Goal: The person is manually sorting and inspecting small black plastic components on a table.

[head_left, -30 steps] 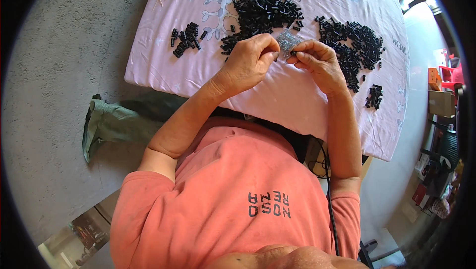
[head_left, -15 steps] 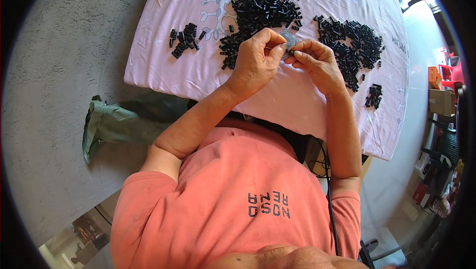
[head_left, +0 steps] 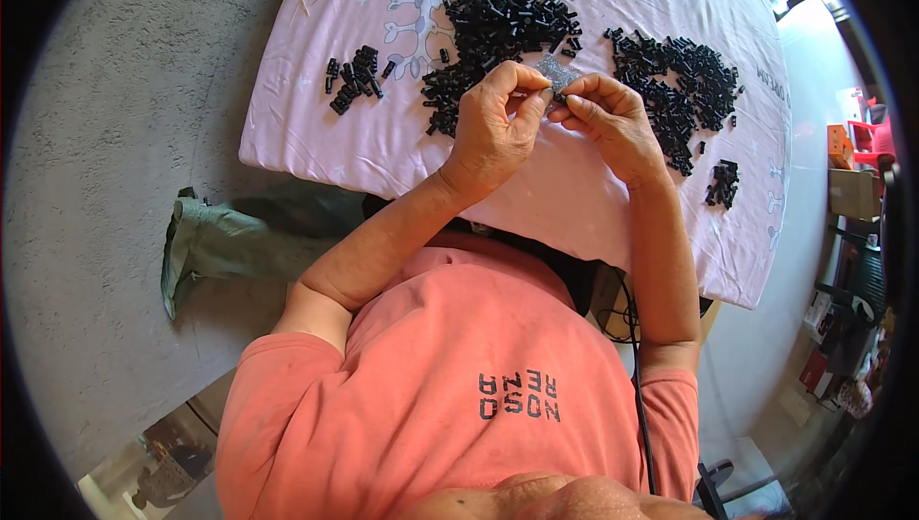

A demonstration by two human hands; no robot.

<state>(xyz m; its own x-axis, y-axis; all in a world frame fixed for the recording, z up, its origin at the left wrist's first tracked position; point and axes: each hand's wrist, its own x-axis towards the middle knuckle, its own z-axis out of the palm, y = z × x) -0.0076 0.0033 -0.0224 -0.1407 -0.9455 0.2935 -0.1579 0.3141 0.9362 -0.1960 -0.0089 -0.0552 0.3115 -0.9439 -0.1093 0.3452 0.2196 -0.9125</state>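
Over the cloth-covered table, my left hand [head_left: 498, 123] and my right hand [head_left: 617, 127] meet fingertip to fingertip, both closed in a pinch. A small black cylindrical piece [head_left: 560, 98] shows at the right fingertips. Whatever the left fingers pinch is too small to make out. Just beyond the fingertips lies a heap of tiny silvery pieces [head_left: 558, 68], partly hidden by my hands. A large pile of short black cylindrical pieces [head_left: 512, 17] spreads beyond and left of my left hand. Another black pile [head_left: 675, 84] lies to the right of my right hand.
A small group of black pieces [head_left: 356, 79] sits at the table's left, another cluster [head_left: 723, 185] at the right. The pink patterned cloth [head_left: 335, 142] drapes over the near edge. Green fabric [head_left: 249, 228] hangs below it. Boxes [head_left: 852, 194] stand far right.
My left hand has shifted very slightly toward me, its fingers still pinched. The right hand stays almost in place, and the piles look the same.
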